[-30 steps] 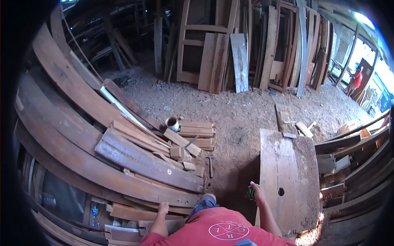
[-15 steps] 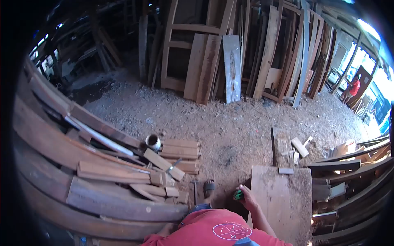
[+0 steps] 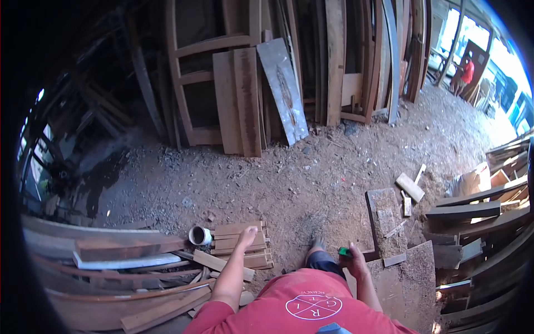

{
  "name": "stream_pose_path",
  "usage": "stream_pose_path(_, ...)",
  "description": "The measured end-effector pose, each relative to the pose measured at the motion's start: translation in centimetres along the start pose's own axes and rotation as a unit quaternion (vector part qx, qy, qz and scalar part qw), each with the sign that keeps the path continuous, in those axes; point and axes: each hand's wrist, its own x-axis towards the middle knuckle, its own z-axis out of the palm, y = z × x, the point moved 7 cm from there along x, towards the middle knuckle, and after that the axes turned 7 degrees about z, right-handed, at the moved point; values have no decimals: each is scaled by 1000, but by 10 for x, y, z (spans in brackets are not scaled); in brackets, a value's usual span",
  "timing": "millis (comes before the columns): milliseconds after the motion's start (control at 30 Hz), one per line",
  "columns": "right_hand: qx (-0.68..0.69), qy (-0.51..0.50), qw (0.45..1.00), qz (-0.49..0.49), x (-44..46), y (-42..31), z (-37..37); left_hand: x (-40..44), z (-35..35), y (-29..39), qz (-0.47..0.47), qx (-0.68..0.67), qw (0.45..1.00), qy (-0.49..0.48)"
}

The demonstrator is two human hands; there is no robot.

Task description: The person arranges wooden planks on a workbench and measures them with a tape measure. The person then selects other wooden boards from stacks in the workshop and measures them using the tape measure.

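Note:
My right hand is closed around a small green object, beside the sawdust-covered board. My left hand reaches forward over a stack of short wooden pieces; its fingers are too small to make out, and whether it touches the wood is unclear. Just left of that stack, a round pale container has its dark opening showing. One foot rests on the dirt floor between my hands.
Long planks lie stacked at the left, more lumber at the right. Frames and boards lean upright ahead. Short offcuts lie on the ground. A person in red stands far back right.
My view has turned and moved forward past the plank pile. My left hand has swung forward from the planks to above the short pieces. The green object stays in my right hand.

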Motion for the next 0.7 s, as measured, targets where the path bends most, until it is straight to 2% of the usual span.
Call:
stream_pose_path(33, 8, 32, 999, 11, 20, -7, -11, 12, 8, 38, 19, -8, 1000, -23)
stream_pose_path(67, 29, 84, 996, -6, 37, -19, -17, 30, 16, 52, 38, -17, 998, -44)
stream_pose_path(133, 76, 104, 992, 20, 73, -44, -22, 64, 29, 64, 36, 32, 997, -65)
stream_pose_path(200, 98, 115, 988, 37, 110, -65, -28, 97, 45, 41, 52, 85, 992, -78)
stream_pose_path(267, 84, 180, 978, 61, 150, -91, -37, 116, 55, -8, 46, 134, 983, -115)
stream_pose_path(300, 87, 181, 977, 63, 172, -108, -35, 106, 52, -18, 4, 225, 966, -125)
stream_pose_path(333, 92, 207, 971, 76, 191, -120, -37, 99, 53, -37, -73, 267, 941, -197)
stream_pose_path(400, 82, 221, 968, 86, 219, -155, -25, 54, 58, -22, -259, 75, 945, -185)
stream_pose_path(433, 80, 221, 968, 88, 238, -177, -19, 63, 60, -27, -261, 73, 945, -183)
stream_pose_path(500, 15, 153, 987, 54, 275, -219, 6, 69, 63, -48, -294, 161, 897, -288)
stream_pose_path(533, 10, 131, 990, 49, 295, -236, 12, 71, 63, -37, -299, 157, 896, -290)
stream_pose_path(600, -35, 133, 990, 30, 326, -275, 28, 93, 59, 23, -255, 149, 927, -232)
stream_pose_path(633, -75, 131, 989, 8, 344, -297, 40, 111, 68, 35, -255, 142, 928, -231)
stream_pose_path(700, -100, 139, 985, 5, 378, -327, 60, 137, 75, 38, -280, 59, 945, -159)
